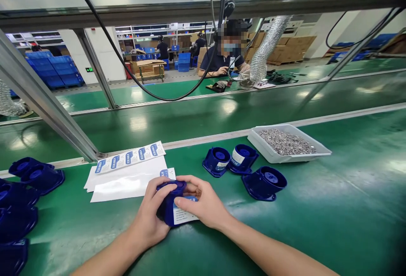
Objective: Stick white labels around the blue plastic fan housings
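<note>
Lower centre of frame: your left hand (151, 209) and right hand (207, 203) clamp the blue housing (168, 211); likely light, stiff, slick; hold its sides, clear of the label (183, 216).

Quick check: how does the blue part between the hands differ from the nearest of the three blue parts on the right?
The held part is between the left hand and right hand; the right-side part stands untouched on the table.
The held part shows a white-and-blue label on its side; the right-side part shows none on its visible side.
Both are dark blue.
</note>
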A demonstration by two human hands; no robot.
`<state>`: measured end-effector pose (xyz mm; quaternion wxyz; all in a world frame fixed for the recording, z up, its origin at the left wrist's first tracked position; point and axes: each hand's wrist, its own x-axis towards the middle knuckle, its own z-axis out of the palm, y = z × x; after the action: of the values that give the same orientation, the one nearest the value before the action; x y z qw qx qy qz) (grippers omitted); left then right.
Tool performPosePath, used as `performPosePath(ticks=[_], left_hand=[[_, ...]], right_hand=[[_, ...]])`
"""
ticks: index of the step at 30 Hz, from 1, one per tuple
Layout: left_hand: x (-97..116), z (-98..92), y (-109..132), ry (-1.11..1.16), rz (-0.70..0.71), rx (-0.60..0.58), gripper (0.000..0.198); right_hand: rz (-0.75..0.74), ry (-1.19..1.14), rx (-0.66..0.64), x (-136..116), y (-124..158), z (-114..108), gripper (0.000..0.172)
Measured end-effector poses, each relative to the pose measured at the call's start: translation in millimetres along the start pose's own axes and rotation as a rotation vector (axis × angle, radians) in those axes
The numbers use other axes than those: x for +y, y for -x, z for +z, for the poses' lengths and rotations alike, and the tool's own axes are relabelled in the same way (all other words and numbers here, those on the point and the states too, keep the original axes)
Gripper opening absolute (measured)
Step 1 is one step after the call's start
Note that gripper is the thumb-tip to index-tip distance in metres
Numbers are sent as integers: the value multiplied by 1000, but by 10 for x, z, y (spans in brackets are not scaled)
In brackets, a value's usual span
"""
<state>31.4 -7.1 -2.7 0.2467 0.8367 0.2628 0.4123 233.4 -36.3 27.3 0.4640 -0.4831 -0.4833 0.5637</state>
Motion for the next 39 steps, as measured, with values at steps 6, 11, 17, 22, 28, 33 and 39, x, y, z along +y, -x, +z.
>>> performPosePath(ticks=[6, 11, 17, 22, 28, 33, 39], left_hand=[[18, -10, -2, -66, 12, -10, 69], [3, -15, -9, -13, -34, -21, 68], [21, -35, -33, 13, -54, -29, 76], [19, -37, -53, 7, -69, -40, 80], [50, -62, -18, -134, 24, -54, 68], [50, -57, -5, -173, 59, -57, 61], [-46, 41, -4, 20, -202, 263, 70]], right_hand=[[16, 32, 33, -22, 27, 45, 67], [41, 202, 25, -106, 74, 49, 78], [31, 432, -13, -81, 155, -5, 95], [24, 476, -31, -64, 146, -44, 106], [22, 202, -17, -111, 110, -36, 84], [51, -29, -43, -18, -29, -102, 69], [73, -235, -117, 95, -107, -29, 101]])
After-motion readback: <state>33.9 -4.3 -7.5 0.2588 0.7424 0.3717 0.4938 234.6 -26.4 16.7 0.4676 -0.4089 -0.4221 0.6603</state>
